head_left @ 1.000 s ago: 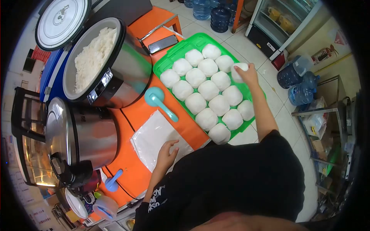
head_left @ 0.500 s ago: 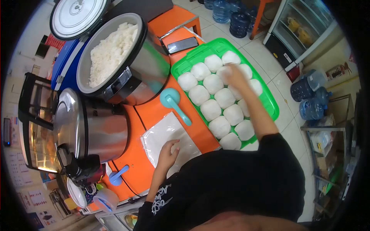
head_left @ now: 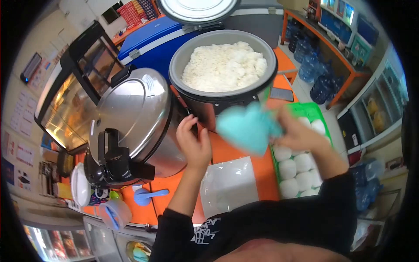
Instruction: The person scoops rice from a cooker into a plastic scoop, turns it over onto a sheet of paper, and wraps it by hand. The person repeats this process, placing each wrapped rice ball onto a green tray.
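Note:
My right hand point(head_left: 299, 131) grips the handle of a turquoise rice scoop point(head_left: 244, 129), blurred by motion, in front of the open rice cooker point(head_left: 176, 72). White cooked rice point(head_left: 224, 65) is heaped inside that cooker. With its fingers apart and nothing in them, my left hand point(head_left: 194, 142) is raised between the open cooker and a lidded steel cooker point(head_left: 131, 113). Below the hands, a stack of white sheets in clear plastic point(head_left: 229, 185) lies on the orange table point(head_left: 227, 148). Rows of round white portions point(head_left: 303, 162) sit in a green tray point(head_left: 323, 114), partly hidden by my right forearm.
A light-blue scoop point(head_left: 144, 197) and a clear plastic tub point(head_left: 115, 214) are at the table's left front. Behind the cookers stands a blue cool box point(head_left: 150, 37). A phone point(head_left: 282, 94) rests beside the open cooker. Water jugs point(head_left: 308, 67) stand on the floor at right.
My right hand has left the tray and picked up the turquoise scoop from the table. My left hand has lifted off the sheets towards the cookers. The view has turned towards the rice.

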### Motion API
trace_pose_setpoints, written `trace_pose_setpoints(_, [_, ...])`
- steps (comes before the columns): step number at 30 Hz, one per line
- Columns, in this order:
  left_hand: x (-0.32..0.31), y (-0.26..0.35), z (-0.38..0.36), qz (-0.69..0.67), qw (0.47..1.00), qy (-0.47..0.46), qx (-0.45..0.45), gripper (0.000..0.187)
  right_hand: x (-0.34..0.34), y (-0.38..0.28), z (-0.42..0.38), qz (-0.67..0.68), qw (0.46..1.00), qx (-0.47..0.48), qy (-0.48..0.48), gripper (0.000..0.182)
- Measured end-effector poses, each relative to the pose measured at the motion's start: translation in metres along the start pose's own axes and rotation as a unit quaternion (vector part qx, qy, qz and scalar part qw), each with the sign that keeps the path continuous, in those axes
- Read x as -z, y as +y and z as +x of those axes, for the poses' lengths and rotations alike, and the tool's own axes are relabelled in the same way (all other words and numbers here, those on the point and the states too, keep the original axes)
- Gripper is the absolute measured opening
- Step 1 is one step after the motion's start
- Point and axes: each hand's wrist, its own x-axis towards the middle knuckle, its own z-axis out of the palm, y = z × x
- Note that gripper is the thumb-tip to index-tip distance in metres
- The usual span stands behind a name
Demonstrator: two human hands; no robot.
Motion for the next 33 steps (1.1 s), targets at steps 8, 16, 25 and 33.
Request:
trace_pose_setpoints(8, [-0.087,0.009,0.027,0.136,0.97,0.09,-0.179,0.031,0.032,0.116,0.151,-0.488,0.793,-0.308,-0.196,0.05])
trace_pose_setpoints(16, [-0.093,0.003,0.018,0.11,0.97,0.146,-0.16,0.024,-0.001,0.113,0.191,-0.407,0.749,-0.135,-0.505,0.049])
trace_pose_setpoints(25, [-0.09,0.006,0.019,0.098,0.976,0.124,-0.152,0.022,0.031,0.111,0.23,-0.226,0.83,-0.251,-0.444,0.044])
trace_pose_setpoints(33, [-0.089,0.006,0.018,0.092,0.976,0.136,-0.142,0.017,-0.042,0.157,0.242,-0.414,0.897,-0.128,-0.09,0.071])
